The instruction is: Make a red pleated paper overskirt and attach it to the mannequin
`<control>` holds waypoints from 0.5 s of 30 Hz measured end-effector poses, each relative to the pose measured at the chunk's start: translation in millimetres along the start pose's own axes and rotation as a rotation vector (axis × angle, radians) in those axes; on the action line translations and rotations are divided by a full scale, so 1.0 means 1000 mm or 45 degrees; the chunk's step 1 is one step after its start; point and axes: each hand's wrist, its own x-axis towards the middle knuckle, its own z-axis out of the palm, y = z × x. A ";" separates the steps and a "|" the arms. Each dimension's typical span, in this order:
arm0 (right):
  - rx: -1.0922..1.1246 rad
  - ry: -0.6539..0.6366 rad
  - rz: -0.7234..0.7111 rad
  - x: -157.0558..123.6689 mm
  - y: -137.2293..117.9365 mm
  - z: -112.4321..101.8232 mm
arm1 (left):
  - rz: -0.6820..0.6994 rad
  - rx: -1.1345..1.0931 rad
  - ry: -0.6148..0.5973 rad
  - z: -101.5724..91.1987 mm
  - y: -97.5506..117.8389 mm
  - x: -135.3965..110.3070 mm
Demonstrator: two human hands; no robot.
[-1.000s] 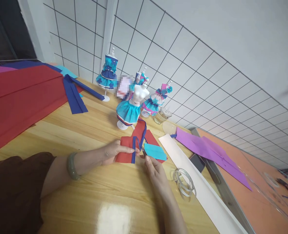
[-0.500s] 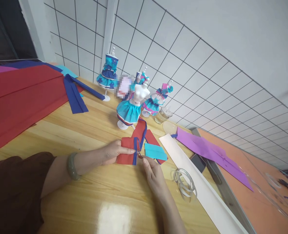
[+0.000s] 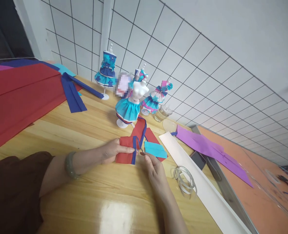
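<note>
One brown sleeve (image 3: pixel 14 191) fills the near left above the wooden table (image 3: pixel 80 198), and beyond it a greenish bangle (image 3: pixel 70 165) circles the wrist. The left hand (image 3: pixel 112 151) has its fingers clasped on a red piece (image 3: pixel 124 157) with blue edging (image 3: pixel 133 158), thumb pressed on top beside that edge. Just to its right, the right hand (image 3: pixel 155 167) pinches a small dark tool (image 3: pixel 142 153) between thumb and fingers, its tip near the blue edging; its kind is too small to tell.

To the right of that hand lies a loose coil of pale tape (image 3: pixel 184 182), next to a long white strip (image 3: pixel 202 188). Slightly past the fingers, a turquoise piece (image 3: pixel 155 149) lies partly over a red scrap (image 3: pixel 152 136), near a blue-edged red band (image 3: pixel 139 128).

Farther back stands a white bust in a turquoise skirt (image 3: pixel 128 110), with a glass (image 3: pixel 163 113) to its right. Behind are more dressed forms, among them a blue one (image 3: pixel 105 73) at left, before the tiled wall (image 3: pixel 178 61).
</note>
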 end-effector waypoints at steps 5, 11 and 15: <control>0.191 0.131 0.117 -0.001 -0.002 -0.001 | -0.042 0.038 0.051 0.001 0.002 -0.001; 0.305 0.184 0.155 0.001 -0.012 0.009 | -0.028 0.085 -0.033 0.000 -0.004 0.001; 0.260 0.166 0.066 -0.001 -0.015 0.012 | -0.010 0.127 -0.071 -0.003 -0.007 0.001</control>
